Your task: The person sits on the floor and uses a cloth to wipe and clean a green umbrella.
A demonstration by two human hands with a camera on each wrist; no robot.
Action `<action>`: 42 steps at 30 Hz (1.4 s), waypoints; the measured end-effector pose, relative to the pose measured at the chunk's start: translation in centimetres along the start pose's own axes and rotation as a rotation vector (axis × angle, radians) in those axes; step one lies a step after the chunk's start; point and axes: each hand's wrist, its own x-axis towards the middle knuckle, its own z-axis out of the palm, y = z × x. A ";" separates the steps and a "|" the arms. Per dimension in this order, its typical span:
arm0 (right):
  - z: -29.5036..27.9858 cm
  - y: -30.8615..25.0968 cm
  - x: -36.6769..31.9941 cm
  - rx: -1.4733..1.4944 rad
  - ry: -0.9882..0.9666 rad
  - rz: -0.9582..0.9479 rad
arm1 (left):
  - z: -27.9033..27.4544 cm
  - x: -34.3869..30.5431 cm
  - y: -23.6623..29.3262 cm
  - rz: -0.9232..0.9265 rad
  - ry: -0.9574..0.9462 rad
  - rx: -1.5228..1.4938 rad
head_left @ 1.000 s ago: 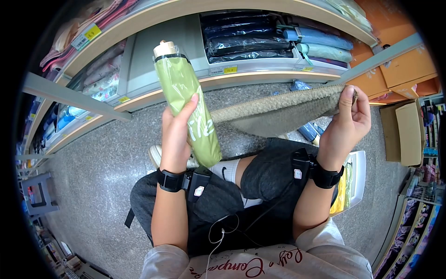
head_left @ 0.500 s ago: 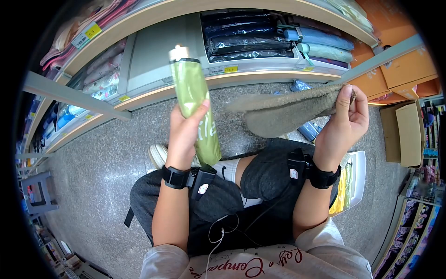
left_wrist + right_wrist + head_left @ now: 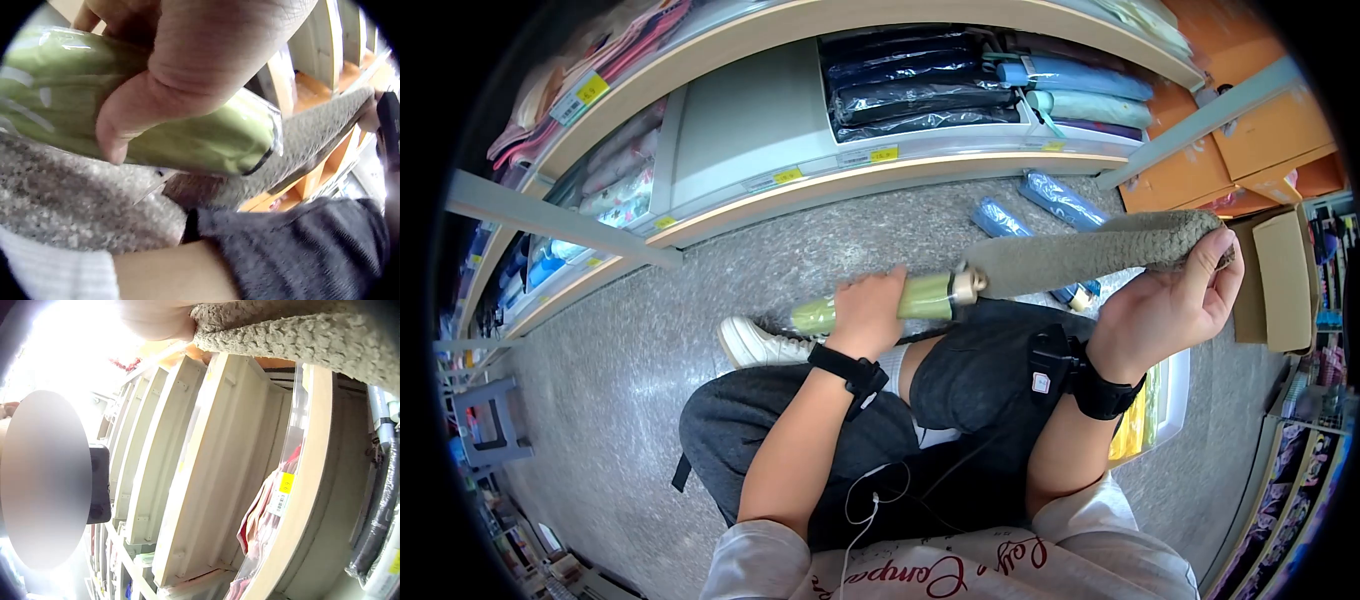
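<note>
A green folded umbrella in clear wrap (image 3: 815, 314) lies nearly level in my left hand (image 3: 870, 312), its pale handle end pointing right. The left wrist view shows the thumb pressed along the green umbrella (image 3: 200, 140), with the hand (image 3: 187, 56) curled over it. My right hand (image 3: 1168, 312) pinches one end of a grey-brown textured cloth (image 3: 1060, 262) between thumb and fingers. That cloth stretches left to beside the umbrella's handle; whether they touch I cannot tell. In the right wrist view the cloth (image 3: 306, 344) hangs from the fingertips of the right hand (image 3: 159, 319).
Blue wrapped umbrellas (image 3: 1062, 200) lie on the floor beyond the cloth. A shelf edge (image 3: 730, 215) runs across, with dark wrapped umbrellas (image 3: 925, 95) in a bin. At right are an open cardboard box (image 3: 1282, 285) and a white tray with yellow items (image 3: 1135, 420) beside the knee.
My left hand has turned the umbrella from upright to nearly level, its handle end swinging right and down. My right hand has moved right and slightly down with the cloth.
</note>
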 end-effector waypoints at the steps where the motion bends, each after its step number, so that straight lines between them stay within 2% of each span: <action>1: 0.0 -0.1 0.1 0.000 0.010 0.005 | 1.4 0.0 -0.5 0.033 -0.027 0.043; 3: 0.3 -0.2 -0.1 0.002 0.028 0.016 | 2.6 -0.2 -1.0 0.037 -0.131 0.059; 9: 1.3 -1.3 -1.1 0.052 -0.106 0.079 | 5.7 1.1 -2.8 0.081 -0.375 0.024; 11: 1.5 -1.4 -1.3 0.053 -0.152 0.042 | 4.5 1.4 -2.3 0.100 -0.484 0.000; 14: 0.2 -2.2 -0.8 0.150 -0.523 0.151 | 2.6 1.5 -1.5 -0.018 -0.329 -0.087; 17: 0.6 -2.1 -1.1 0.249 -0.756 0.248 | 0.1 2.7 -1.4 -0.197 0.081 -0.493; 20: 0.8 -1.8 -1.3 0.216 -0.789 0.381 | -2.6 2.5 -1.5 -0.130 -0.034 -1.446; 23: 1.5 -0.9 -1.5 0.222 -0.729 0.437 | -1.7 2.5 -1.0 -0.077 -0.096 -1.737; 26: 0.9 -0.3 -1.6 0.249 -0.769 0.451 | -2.6 2.0 0.2 0.071 -0.075 -1.743; 27: 0.9 -0.3 -1.5 0.212 -0.740 0.431 | -3.2 1.9 0.2 0.047 -0.055 -1.724; 30: 1.0 -0.1 -1.0 0.058 -0.613 0.390 | -3.0 2.4 -3.1 -0.063 0.133 -1.607; 33: 0.7 1.2 -0.9 -0.125 -0.449 0.400 | -5.9 1.0 -3.6 -0.031 0.433 -1.703; 37: 0.8 2.2 -1.1 -0.215 -0.418 0.374 | -9.6 -0.9 -2.9 0.038 0.424 -1.919; 40: 0.9 2.6 -1.3 -0.240 -0.377 0.379 | -10.2 -1.6 -3.6 0.008 0.503 -1.896; 42: 0.9 2.8 -1.4 -0.240 -0.331 0.347 | -10.5 -2.1 -4.2 -0.005 0.615 -1.736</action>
